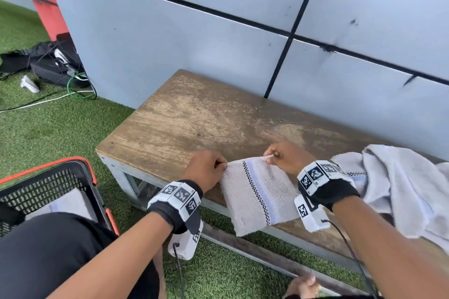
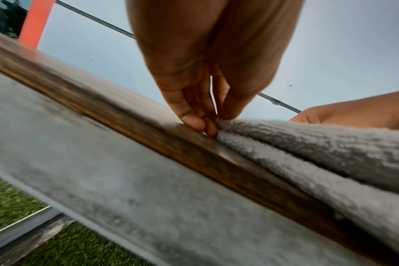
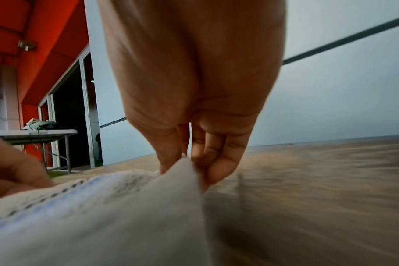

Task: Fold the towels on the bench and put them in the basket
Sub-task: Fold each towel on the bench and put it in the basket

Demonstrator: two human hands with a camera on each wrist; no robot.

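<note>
A small white towel (image 1: 255, 192) with a checked and pale blue stripe lies over the front edge of the wooden bench (image 1: 184, 114), its lower part hanging past the edge. My left hand (image 1: 206, 170) pinches its far left corner (image 2: 219, 126). My right hand (image 1: 284, 155) pinches its far right corner (image 3: 187, 167). Both corners sit low over the bench top. A rumpled heap of white towels (image 1: 398, 187) lies on the bench at the right. The black mesh basket (image 1: 46, 184) with orange rim stands on the grass at the left, a folded towel (image 1: 63, 204) inside it.
A grey panelled wall (image 1: 218, 39) rises right behind the bench. Artificial grass (image 1: 43, 128) surrounds it. Black bags and cables (image 1: 53, 63) lie on the ground at far left. My knee in dark cloth (image 1: 48, 250) is at the lower left.
</note>
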